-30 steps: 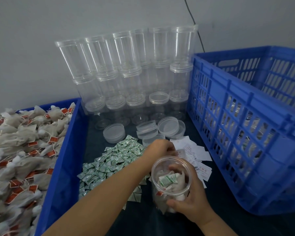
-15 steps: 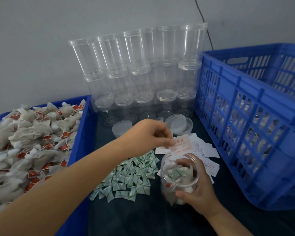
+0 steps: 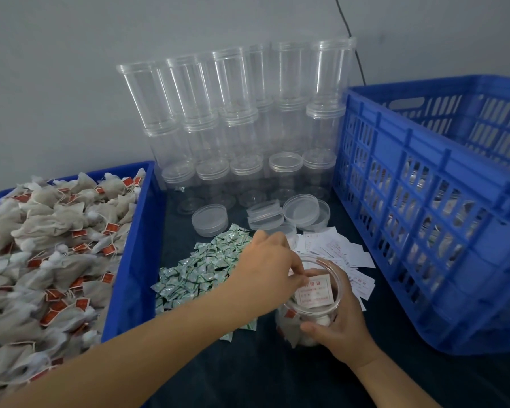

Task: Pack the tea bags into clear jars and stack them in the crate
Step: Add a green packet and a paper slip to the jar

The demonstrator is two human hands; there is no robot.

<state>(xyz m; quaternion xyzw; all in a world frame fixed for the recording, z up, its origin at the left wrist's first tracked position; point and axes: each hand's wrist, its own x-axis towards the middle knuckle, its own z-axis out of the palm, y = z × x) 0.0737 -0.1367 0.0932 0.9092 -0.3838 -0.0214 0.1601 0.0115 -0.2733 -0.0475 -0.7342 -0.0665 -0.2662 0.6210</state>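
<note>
Presently the open clear jar (image 3: 309,301), part-filled with tea bags, stands on the dark table near its front edge. Right hand (image 3: 340,334) wraps its lower wall, presumably to steady it. Left hand (image 3: 270,265) pinches a white paper label (image 3: 314,293) at the jar mouth, pressing it in on top. Label pile (image 3: 336,251) and green sachets (image 3: 206,269) lie just beside, within reach. Blue crate (image 3: 424,219) waits right; loose tea bags (image 3: 42,251) fill the left bin.
</note>
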